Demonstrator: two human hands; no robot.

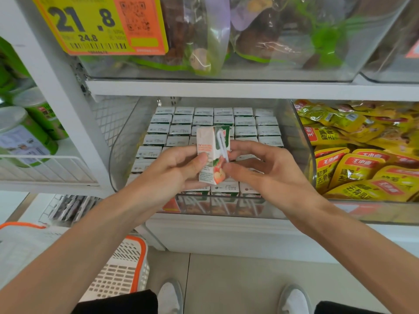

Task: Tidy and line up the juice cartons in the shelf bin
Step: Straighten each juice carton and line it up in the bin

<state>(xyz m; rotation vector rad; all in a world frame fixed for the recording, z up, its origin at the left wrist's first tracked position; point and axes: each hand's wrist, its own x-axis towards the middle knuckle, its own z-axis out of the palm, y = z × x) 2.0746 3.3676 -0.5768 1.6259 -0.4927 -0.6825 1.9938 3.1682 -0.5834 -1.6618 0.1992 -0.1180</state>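
Note:
A small juice carton (209, 152), white and peach with a green top and a straw on its side, is held upright above the clear shelf bin (122, 146). My left hand (174, 168) grips its left side with thumb and fingers. My right hand (265, 171) pinches its right lower edge. Below and behind it, several rows of juice cartons (204, 120) stand packed in the bin, white tops showing. The hands hide the cartons in the middle front rows.
A neighbouring bin of yellow snack packets (362, 155) sits to the right. Green canisters (25, 134) stand on the left shelf. A bin of bagged goods with a yellow price tag (90, 23) is above. An orange-rimmed white basket (122, 266) stands on the floor at lower left.

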